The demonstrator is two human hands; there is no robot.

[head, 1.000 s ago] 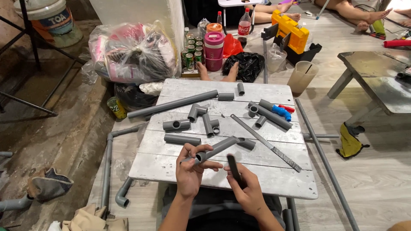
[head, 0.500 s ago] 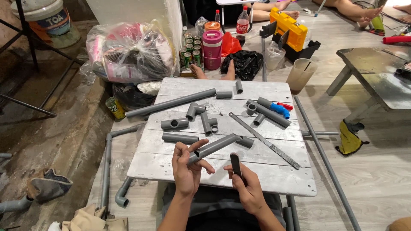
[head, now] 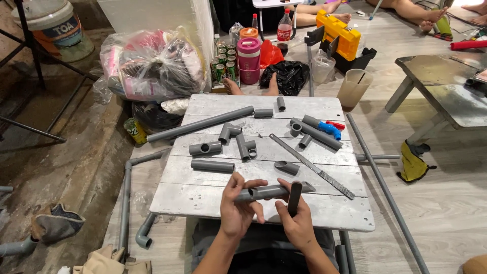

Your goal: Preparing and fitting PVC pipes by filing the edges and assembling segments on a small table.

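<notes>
Holding a short grey plastic pipe [head: 274, 192] with one end cut slanted, the left hand [head: 237, 205] closes its fingers around the smooth tube, low over the near edge of the board [head: 203, 195]. The right hand [head: 297, 220] grips a dark flat tool [head: 294, 198], upright and just beside the pipe. On the rough, white-painted wooden board lie one long grey pipe [head: 200, 124], one metal file [head: 312, 165] and three tee fittings [head: 205, 148].

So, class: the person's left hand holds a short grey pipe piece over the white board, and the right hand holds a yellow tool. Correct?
Not quite. In the head view the left hand holds the grey pipe piece over the white board, but the right hand's tool is dark, not yellow.
</notes>
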